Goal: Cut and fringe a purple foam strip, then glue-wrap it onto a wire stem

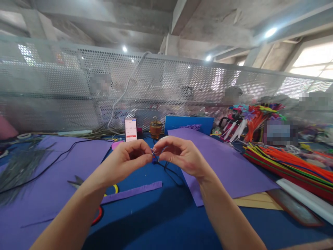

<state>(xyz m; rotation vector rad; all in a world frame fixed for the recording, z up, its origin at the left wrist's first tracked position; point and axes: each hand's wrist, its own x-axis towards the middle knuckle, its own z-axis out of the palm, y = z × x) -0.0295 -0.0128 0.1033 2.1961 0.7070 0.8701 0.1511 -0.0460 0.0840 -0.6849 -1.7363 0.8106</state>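
Both hands are raised over the blue table, fingertips almost meeting. My left hand (131,157) pinches thumb and forefinger on a thin pale strand (154,151), too small to tell its kind. My right hand (182,154) curls around the strand's other side, its forefinger at the strand and its thumb slightly apart. Behind the fingertips is a small blue piece with a red spot (154,159), beside a black cord. Below lies a purple paper strip (135,191). Scissors with yellow and red handles (97,216) are partly hidden by my left forearm.
Purple sheets (221,163) lie at both sides, with dark thin stems (19,170) on the left. A lit phone (130,129) and an amber jar (155,129) stand behind. Colourful pipe cleaners (288,166) pile up at right. A perforated metal screen (156,86) closes the back.
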